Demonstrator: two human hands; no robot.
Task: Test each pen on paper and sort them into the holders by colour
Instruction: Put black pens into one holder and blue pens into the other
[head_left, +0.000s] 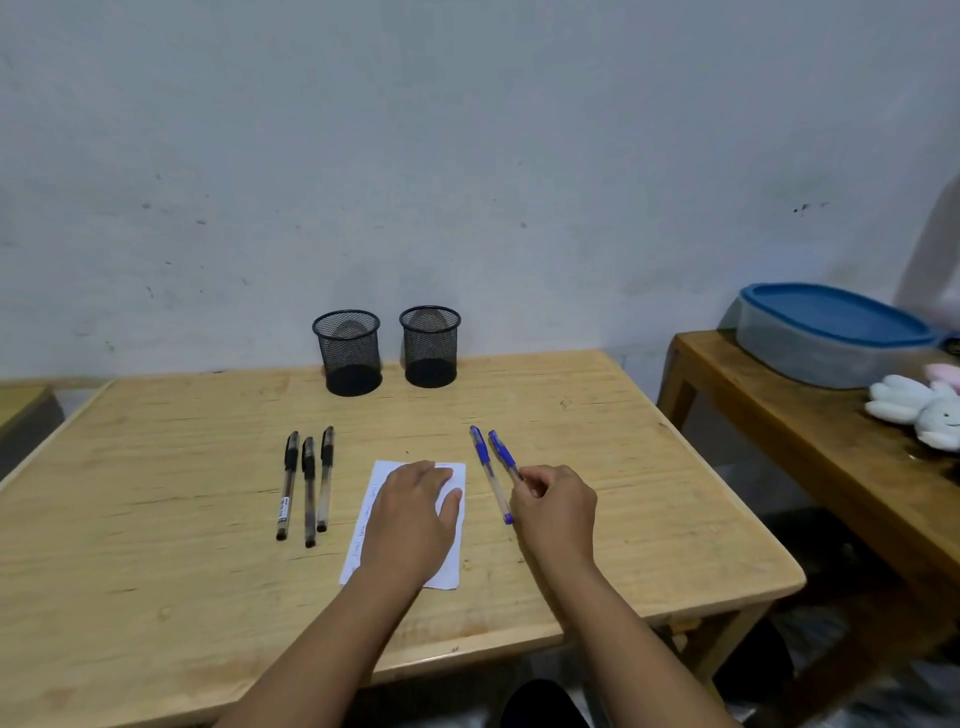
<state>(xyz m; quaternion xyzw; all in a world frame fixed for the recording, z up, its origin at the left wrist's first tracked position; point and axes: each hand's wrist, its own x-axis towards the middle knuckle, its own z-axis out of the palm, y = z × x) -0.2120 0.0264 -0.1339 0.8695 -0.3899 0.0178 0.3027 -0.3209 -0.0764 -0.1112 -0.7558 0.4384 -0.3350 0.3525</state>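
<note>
The left hand (415, 512) lies flat on the white paper (452, 545) in the middle of the wooden worktop (156, 571). Its grip is released, fingers straight and pressing the sheet down. Some faint writing shows along the left edge of the paper.

The right hand (553, 506) sits just right of the paper. Its fingers are curled, and its grip pinches the right blue pen (503, 453) near the low end. That pen sticks up and away from the fingers, toward the wall. The left blue pen (488, 470) lies on the worktop just beside it, between the paper and the right hand. Its tip is close to the knuckles.

Three black pens (308, 486) lie side by side on the left of the paper, well apart from both hands.

Two black mesh pen holders (387, 345) stand at the far edge, near the wall. I cannot tell if anything is inside them.
</note>
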